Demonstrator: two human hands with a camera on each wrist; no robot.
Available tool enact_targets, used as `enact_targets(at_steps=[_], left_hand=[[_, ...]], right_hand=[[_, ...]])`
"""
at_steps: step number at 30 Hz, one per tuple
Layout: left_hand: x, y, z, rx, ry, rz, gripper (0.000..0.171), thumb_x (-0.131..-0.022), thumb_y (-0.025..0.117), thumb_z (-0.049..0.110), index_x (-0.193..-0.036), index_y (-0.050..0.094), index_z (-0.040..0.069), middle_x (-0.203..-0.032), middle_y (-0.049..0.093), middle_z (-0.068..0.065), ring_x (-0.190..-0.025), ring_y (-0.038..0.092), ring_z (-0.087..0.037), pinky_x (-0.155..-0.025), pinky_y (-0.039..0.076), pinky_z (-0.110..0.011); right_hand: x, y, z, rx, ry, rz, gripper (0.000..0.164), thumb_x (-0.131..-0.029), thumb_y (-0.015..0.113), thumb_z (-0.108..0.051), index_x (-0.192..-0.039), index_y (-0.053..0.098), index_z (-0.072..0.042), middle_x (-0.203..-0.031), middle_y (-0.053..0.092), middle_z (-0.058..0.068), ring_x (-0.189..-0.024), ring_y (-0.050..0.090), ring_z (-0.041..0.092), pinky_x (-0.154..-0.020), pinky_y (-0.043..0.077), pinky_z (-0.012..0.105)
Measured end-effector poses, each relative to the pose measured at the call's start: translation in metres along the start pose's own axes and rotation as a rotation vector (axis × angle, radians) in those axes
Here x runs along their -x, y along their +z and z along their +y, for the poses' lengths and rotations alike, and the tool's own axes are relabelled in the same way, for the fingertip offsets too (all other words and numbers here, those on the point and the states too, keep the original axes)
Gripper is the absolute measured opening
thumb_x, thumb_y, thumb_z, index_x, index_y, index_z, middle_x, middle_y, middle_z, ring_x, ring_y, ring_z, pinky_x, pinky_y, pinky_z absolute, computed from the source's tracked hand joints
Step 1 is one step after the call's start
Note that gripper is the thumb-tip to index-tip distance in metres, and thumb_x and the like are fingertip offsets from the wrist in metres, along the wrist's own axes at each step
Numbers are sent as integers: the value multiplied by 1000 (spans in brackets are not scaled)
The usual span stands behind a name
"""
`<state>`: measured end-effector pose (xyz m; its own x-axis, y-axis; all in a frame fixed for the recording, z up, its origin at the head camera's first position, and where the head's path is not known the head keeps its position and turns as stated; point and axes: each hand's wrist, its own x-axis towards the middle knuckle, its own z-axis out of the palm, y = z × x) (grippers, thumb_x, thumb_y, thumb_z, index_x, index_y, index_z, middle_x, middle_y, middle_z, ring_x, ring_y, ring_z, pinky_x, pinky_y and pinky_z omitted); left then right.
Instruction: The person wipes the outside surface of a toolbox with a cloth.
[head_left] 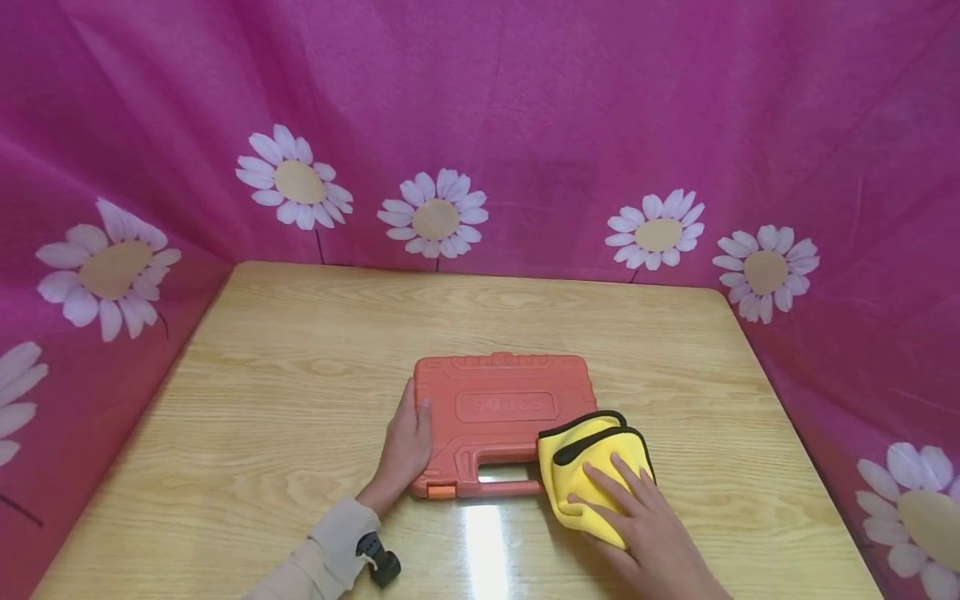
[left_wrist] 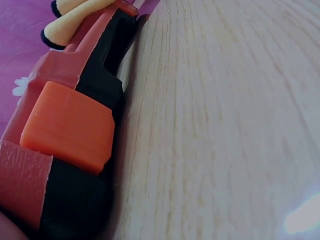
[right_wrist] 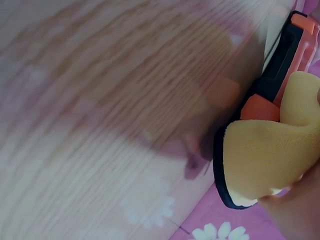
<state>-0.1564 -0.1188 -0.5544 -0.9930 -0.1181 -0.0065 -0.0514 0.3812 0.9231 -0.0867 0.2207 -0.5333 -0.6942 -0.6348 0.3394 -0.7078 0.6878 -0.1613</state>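
Observation:
A red plastic tool case [head_left: 506, 383] lies flat on the table, its handle toward me and an orange latch [left_wrist: 70, 127] at the near left corner. My left hand [head_left: 408, 442] grips the case's left side, thumb on top. My right hand [head_left: 637, 508] rests on a folded yellow cloth [head_left: 566, 492] with black edging, its fingers spread fairly straight over it. That cloth covers the case's near right corner and hangs past the front edge. In the right wrist view, the other orange latch [right_wrist: 260, 107] shows beside the cloth.
The wooden table [head_left: 300, 333] extends around the case on all sides. A magenta curtain [head_left: 525, 108] printed with white daisies stands behind and along both sides. A black strapped device [head_left: 381, 562] sits on the left wrist by the sleeve.

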Motion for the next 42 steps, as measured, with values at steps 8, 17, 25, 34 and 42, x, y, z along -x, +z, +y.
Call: enact_targets(at_steps=[8, 17, 25, 34, 42], left_hand=[[0, 0, 1, -10, -11, 14, 56, -110, 32, 20, -159, 11, 1, -162, 22, -19, -148, 20, -34, -118, 19, -50], [-2, 1, 1, -16, -4, -7, 56, -111, 30, 21, -160, 11, 5, -162, 24, -17, -148, 21, -32, -118, 20, -49], [-1, 2, 2, -25, -17, 2, 56, -111, 30, 24, -160, 12, 5, -161, 25, -16, -147, 23, -33, -117, 21, -50], [0, 4, 2, -15, -24, -7, 56, -111, 30, 25, -161, 10, 7, -162, 24, -14, -148, 22, -30, -118, 21, -49], [1, 4, 3, -35, -34, -6, 56, -111, 30, 26, -160, 11, 7, -162, 25, -15, -148, 23, -32, -117, 22, -51]], right_hand=[[3, -9, 5, -192, 155, 51, 38, -92, 72, -21, -130, 68, -17, -147, 52, 6, -143, 34, 28, -118, 5, 23], [-6, -37, 6, -430, 483, 178, 17, -97, 62, -2, -113, 67, -2, -94, 68, 2, -81, 60, 5, -68, 52, 21], [-16, -53, 19, -567, 692, 244, 25, -106, 47, -11, -100, 62, 7, -79, 62, 8, -63, 59, 9, -51, 52, 28], [-22, -80, 42, -711, 865, 311, 41, -109, 41, -31, -113, 56, 7, -81, 63, 4, -64, 64, 14, -53, 56, 31], [-26, -91, 69, -651, 890, 358, 40, -108, 44, -34, -108, 58, 3, -77, 62, -4, -62, 63, 11, -52, 54, 28]])
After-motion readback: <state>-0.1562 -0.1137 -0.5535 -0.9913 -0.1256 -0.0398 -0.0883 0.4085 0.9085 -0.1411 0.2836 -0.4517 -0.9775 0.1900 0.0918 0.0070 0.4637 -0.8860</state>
